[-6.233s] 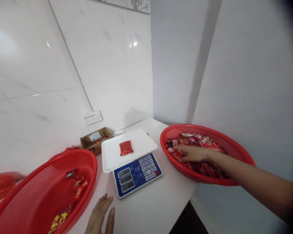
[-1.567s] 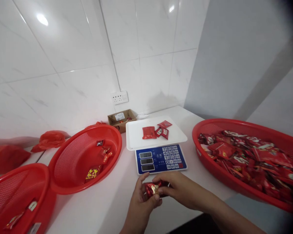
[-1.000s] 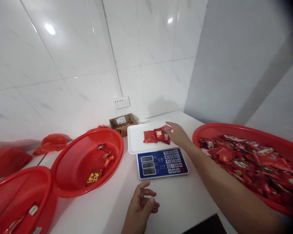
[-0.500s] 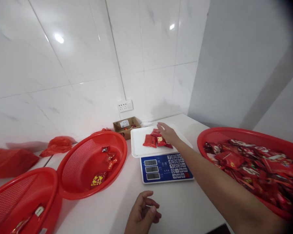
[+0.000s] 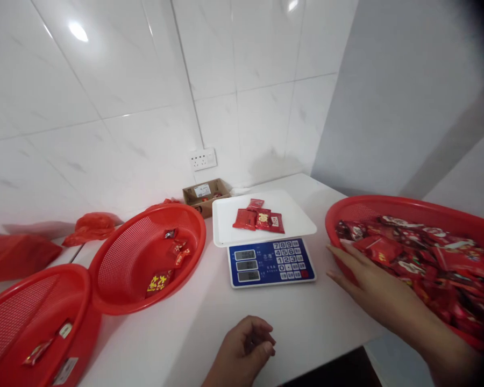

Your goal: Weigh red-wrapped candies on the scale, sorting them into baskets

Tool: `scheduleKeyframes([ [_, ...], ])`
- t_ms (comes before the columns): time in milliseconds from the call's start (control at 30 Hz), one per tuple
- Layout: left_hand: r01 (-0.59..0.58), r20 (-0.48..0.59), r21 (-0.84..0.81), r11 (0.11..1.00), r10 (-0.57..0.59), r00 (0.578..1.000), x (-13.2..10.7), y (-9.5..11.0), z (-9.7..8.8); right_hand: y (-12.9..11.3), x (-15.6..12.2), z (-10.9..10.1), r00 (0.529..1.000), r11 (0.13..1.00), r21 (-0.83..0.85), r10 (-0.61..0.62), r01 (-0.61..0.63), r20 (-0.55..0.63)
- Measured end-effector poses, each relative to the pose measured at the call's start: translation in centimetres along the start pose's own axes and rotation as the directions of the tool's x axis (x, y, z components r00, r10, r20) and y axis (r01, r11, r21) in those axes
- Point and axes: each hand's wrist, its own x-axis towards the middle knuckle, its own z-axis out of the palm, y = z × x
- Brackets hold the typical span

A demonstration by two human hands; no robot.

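Several small red snack packets (image 5: 262, 219) lie on the white tray (image 5: 298, 215) of a weighing scale (image 5: 272, 263) with a blue keypad panel and lit digits. My right hand (image 5: 363, 279) is open, fingers stretched out, at the near left rim of a large red basket (image 5: 371, 201) heaped with red packets (image 5: 439, 263); no packet shows in it. My left hand (image 5: 246, 349) hovers over the white table in front of the scale. Its fingers are loosely bent, with the thumb apart, and it holds nothing.
Two red baskets (image 5: 105, 269) (image 5: 86, 301) at the left hold a few packets. Behind the scale is an open cardboard box (image 5: 205, 200). Red plastic bags (image 5: 92, 226) lie along the tiled wall, which carries a socket (image 5: 203, 159). The table's dark front edge (image 5: 339, 371) shows below.
My right hand has moved from the packets on the scale tray to the right-hand basket's rim, leaving the packets on the tray. My left hand stays nearly in place. The view has tilted slightly down.
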Motion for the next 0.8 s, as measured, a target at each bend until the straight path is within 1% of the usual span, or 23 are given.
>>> scheduleKeyframes([
  [67,-0.006,0.022,0.066,0.998,0.005,1.0,0.3,-0.3,0.2,0.5,-0.4,0.1,0.998,0.999,-0.025,0.047,-0.046,0.03],
  [100,-0.012,0.031,0.108,0.994,0.009,0.999,0.4,-0.5,0.3,0.5,-0.5,0.0,0.998,0.998,-0.031,0.049,-0.048,0.032],
  [200,-0.03,0.049,0.215,0.976,0.02,0.999,0.5,-1.0,0.1,0.3,-0.6,-0.2,1.0,0.999,-0.047,0.022,-0.022,0.008],
  [267,-0.031,0.046,0.235,0.971,0.021,0.999,0.4,-1.1,-0.1,0.1,-0.7,-0.2,1.0,0.999,-0.053,0.003,-0.004,-0.009],
  [367,-0.02,0.009,0.257,0.966,0.018,1.0,0.3,-0.4,-0.2,-0.1,-0.9,-0.3,0.999,0.998,-0.067,-0.019,0.016,-0.035],
  [433,-0.04,-0.031,0.35,0.936,0.054,0.998,0.5,0.8,-0.2,-0.2,-0.9,-0.3,0.999,0.997,-0.076,-0.025,0.021,-0.048],
  [500,-0.123,-0.046,0.505,0.854,0.169,0.985,1.2,2.6,-0.2,-0.2,-0.9,-0.3,0.999,0.996,-0.082,-0.027,0.023,-0.046],
  [533,-0.185,-0.027,0.601,0.777,0.251,0.968,1.8,3.6,-0.1,-0.2,-0.9,-0.4,0.999,0.996,-0.083,-0.029,0.026,-0.039],
  [600,-0.299,0.062,0.763,0.574,0.395,0.917,3.6,5.9,0.1,-0.3,-0.9,-0.5,0.999,0.995,-0.089,-0.036,0.034,-0.022],
  [633,-0.333,0.114,0.819,0.467,0.436,0.893,4.7,7.1,0.3,-0.3,-0.8,-0.5,0.999,0.995,-0.096,-0.037,0.036,-0.014],
  [667,-0.35,0.152,0.851,0.391,0.455,0.878,6.0,8.2,0.6,-0.4,-0.8,-0.6,0.999,0.994,-0.103,-0.038,0.037,-0.009],
  [700,-0.358,0.175,0.87,0.341,0.464,0.868,7.5,9.2,0.9,-0.4,-0.8,-0.6,0.999,0.993,-0.107,-0.04,0.039,-0.006],
  [800,-0.341,0.202,0.911,0.233,0.469,0.86,11.9,11.5,1.9,-0.6,-0.8,-0.9,0.999,0.994,-0.1,-0.05,0.048,-0.022],
])
